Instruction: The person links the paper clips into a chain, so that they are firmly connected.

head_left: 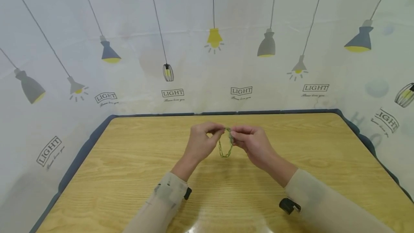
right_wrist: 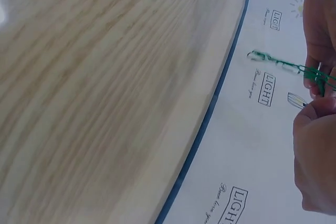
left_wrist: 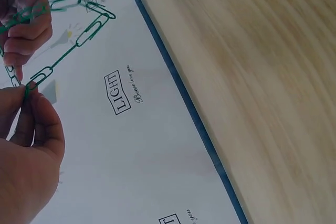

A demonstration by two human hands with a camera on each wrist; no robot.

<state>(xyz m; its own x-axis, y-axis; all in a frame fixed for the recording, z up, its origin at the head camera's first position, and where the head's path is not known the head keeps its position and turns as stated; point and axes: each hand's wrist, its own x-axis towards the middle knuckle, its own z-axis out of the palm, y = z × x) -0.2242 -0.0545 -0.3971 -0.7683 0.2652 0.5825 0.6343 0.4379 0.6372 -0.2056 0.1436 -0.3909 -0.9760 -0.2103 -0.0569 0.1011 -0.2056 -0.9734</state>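
A chain of green paper clips hangs in a loop between the two hands, above the wooden table. The thumb and fingertips of my left hand pinch one paper clip at the top of the loop. Close beside it, my right hand pinches the chain from the other side, fingertips almost meeting the left ones. In the left wrist view, the linked clips stretch out past the fingers as a bent loop. The right wrist view catches the chain edge-on. Fingertips partly hide the clips being held.
A dark blue edge strip borders the table at the back and sides. Behind it stands a pale wall covering printed with hanging lamps and LIGHT labels. Each sleeve has a dark strap piece near the wrist.
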